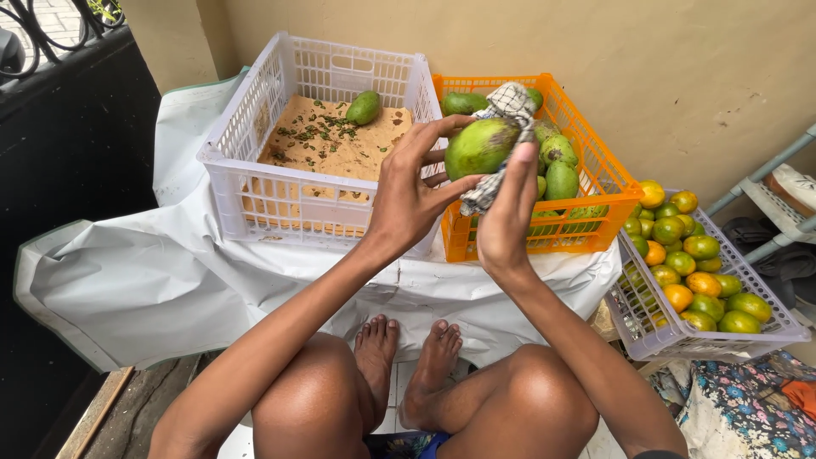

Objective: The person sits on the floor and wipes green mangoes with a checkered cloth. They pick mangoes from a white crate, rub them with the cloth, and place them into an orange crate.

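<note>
You are mid-wipe: your left hand (pixel 408 200) has its fingers closed around the smooth green oval mango (pixel 480 146), held up over the crates, while your right hand (pixel 507 212) presses the checked grey-and-white cloth (pixel 508 110) against it, fingers apparently pinched on the fabric. Next, I judge, turn the fruit to reach unwiped skin. The white plastic crate (pixel 255 110) holds one mango; the orange plastic crate (pixel 595 170) holds several.

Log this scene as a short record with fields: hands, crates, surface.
left hand: fingers grip a green mango
right hand: presses a checked cloth against the mango
white crate: one green mango on a brown liner with leaf bits
orange crate: several green mangoes
pale crate: green and orange citrus fruits
surface: white sheet under the crates
</note>
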